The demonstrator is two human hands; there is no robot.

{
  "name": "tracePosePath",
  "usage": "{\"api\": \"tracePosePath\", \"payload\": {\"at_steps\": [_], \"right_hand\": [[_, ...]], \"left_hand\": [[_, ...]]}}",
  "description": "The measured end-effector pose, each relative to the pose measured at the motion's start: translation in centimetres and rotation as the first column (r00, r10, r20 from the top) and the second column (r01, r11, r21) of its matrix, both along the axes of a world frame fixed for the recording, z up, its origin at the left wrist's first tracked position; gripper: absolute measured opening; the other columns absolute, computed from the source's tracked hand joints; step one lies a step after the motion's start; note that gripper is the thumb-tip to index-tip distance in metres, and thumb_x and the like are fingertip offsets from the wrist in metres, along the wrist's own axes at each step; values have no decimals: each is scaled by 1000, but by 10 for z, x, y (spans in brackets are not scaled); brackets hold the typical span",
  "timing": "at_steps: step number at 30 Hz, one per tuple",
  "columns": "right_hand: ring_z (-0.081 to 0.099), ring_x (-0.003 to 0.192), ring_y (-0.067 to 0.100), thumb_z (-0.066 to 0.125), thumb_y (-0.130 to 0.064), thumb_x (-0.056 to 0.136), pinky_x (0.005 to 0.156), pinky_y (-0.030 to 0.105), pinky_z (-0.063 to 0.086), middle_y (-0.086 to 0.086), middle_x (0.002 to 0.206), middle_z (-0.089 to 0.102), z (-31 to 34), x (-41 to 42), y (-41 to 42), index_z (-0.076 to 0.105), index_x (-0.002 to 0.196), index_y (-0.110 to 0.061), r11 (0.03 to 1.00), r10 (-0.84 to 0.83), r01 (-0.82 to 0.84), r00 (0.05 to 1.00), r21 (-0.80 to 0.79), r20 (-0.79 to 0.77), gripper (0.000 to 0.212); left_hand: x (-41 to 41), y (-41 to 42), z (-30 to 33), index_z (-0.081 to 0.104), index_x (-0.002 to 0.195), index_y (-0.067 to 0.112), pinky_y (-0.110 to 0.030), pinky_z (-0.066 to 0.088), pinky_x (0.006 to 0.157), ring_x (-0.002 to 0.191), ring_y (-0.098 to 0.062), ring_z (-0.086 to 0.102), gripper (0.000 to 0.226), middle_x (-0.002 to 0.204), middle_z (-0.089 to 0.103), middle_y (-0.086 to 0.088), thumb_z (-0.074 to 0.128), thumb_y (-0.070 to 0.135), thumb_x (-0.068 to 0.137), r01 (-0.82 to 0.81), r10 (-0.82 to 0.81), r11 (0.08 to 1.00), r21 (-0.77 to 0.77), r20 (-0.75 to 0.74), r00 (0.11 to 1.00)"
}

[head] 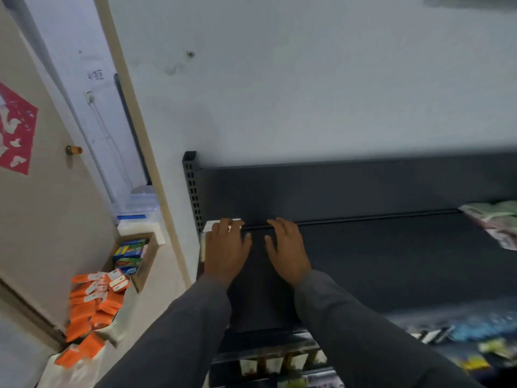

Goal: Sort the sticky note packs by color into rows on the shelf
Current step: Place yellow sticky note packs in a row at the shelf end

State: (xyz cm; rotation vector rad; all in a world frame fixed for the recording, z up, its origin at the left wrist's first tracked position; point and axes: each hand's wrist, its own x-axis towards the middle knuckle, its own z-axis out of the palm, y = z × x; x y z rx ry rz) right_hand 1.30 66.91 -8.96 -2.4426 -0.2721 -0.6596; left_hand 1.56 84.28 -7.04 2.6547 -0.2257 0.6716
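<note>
Left hand (pixel 227 247) on white pack (pixel 221 223), shelf (pixel 391 247).

my count from up here

two hands of mine on the dark shelf (pixel 391 247): my left hand (pixel 226 247) and my right hand (pixel 288 250); one white pack (pixel 208 227) showing under my left fingers; one heap of orange packs (pixel 92 306) on the floor, too many and too jumbled to number; one cardboard box (pixel 145 261) with about four blue cartons (pixel 130 254) inside
</note>
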Motion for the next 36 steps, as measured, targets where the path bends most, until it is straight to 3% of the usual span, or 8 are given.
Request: {"api": "tracePosePath", "payload": {"at_steps": [6,12,18,21,27,33,36], "right_hand": [[49,122,27,59,-20,95,108,31,38,11,132,57,24,-35,-169,55,133,-8,975,-223,223,975,-15,2,40],[51,117,32,58,-21,93,102,39,44,12,125,58,38,-109,-382,57,129,-7,862,-505,504,863,-49,-24,38],[47,121,34,57,-20,94,103,47,42,14,131,55,36,-181,-574,54,133,-8,727,-685,667,720,-161,-112,41],[44,127,35,57,-18,93,108,45,39,13,136,53,33,-196,-630,52,138,-9,697,-717,698,676,-167,-168,46],[38,134,31,56,-29,96,113,43,35,9,143,47,23,-186,-706,46,144,-12,698,-714,693,657,-181,-243,52],[39,132,31,64,-48,89,108,42,39,10,145,45,13,-152,-759,39,147,-13,766,-639,593,663,-248,-389,71],[44,126,30,69,-59,80,103,40,42,10,138,51,13,-131,-779,46,141,-15,808,-583,530,653,-258,-483,78]], "left_hand": [[-2,-177,19,67,115,20,-44,44,86,104,-29,57,31,113,60,-4,59,41,93,220,-221,975,30,59,973],[-34,-404,15,66,113,21,-44,44,87,103,-28,58,28,111,60,-3,61,39,93,470,-466,883,-23,81,881],[-82,-616,16,66,110,23,-43,44,83,99,-26,58,31,106,61,-1,58,46,90,592,-598,801,86,85,797],[-94,-672,13,65,106,22,-42,43,80,94,-27,58,30,103,61,-2,60,46,88,578,-585,806,127,29,810],[-84,-751,-1,64,111,22,-43,44,86,105,-27,58,35,113,61,-4,57,49,90,572,-576,793,213,-46,816],[-44,-824,-8,61,121,23,-44,45,90,107,-28,60,34,113,65,-5,51,42,95,583,-557,798,150,-184,810],[-19,-849,-9,62,121,21,-41,47,86,104,-28,63,33,111,68,-7,47,40,99,588,-552,797,137,-228,802]]}}
